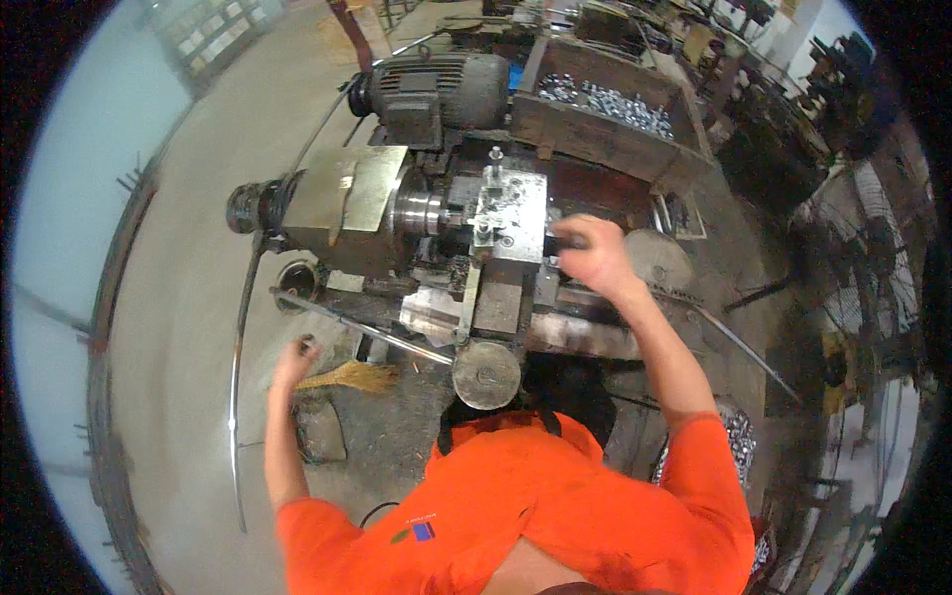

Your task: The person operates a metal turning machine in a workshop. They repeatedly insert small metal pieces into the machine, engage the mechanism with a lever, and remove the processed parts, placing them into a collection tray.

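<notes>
A small lathe with a bright spindle chuck and a shiny metal tool block stands in front of me. My right hand is closed at the right side of that block, its fingers curled round something dark that they mostly hide. Off to the left, apart from the machine, my left hand has its fingers curled together. A small dark spot shows between them, too little to name. Between my left hand and the block runs a long metal lever, which neither hand touches. A round metal disc sits at its near end.
Behind the lathe are an electric motor and a wooden box holding many small metal parts. A straw broom lies on the floor at the left. A second rod sticks out at the right, near a container of parts.
</notes>
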`<state>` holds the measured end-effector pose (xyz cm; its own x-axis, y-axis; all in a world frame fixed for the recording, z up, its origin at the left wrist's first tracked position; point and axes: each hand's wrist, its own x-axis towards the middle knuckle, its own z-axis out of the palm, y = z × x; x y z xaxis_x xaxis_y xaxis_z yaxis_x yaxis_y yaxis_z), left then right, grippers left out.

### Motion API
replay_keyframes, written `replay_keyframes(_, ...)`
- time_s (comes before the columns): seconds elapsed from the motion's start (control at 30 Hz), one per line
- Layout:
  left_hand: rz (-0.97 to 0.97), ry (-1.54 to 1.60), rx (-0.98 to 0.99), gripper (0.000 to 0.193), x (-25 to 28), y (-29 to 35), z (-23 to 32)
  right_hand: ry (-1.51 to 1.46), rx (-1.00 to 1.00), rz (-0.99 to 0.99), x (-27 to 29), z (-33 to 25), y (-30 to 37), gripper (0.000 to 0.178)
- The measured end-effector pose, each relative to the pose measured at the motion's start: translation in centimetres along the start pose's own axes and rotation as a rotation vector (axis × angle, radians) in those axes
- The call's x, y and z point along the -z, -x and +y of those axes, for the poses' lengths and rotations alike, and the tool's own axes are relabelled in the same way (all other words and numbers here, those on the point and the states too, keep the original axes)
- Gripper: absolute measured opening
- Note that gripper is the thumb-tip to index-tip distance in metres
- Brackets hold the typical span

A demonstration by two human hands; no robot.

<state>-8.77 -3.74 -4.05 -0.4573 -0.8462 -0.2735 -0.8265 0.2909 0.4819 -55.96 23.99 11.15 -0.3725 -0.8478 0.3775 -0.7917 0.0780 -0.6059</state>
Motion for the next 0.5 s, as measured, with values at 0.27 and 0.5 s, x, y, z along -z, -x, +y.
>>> replay_keyframes(0.27,0.617,-0.105,0.192,0.039,12.4,7.2,-9.1,0.273,0.148,-0.297,-12.5,-4.3,-10.7,0.028)
replay_keyframes(0.5,0.538,-0.118,0.6,0.061,6.6,9.6,-5.7,0.318,0.101,-0.394,-12.9,-4.1,-11.0,0.026)
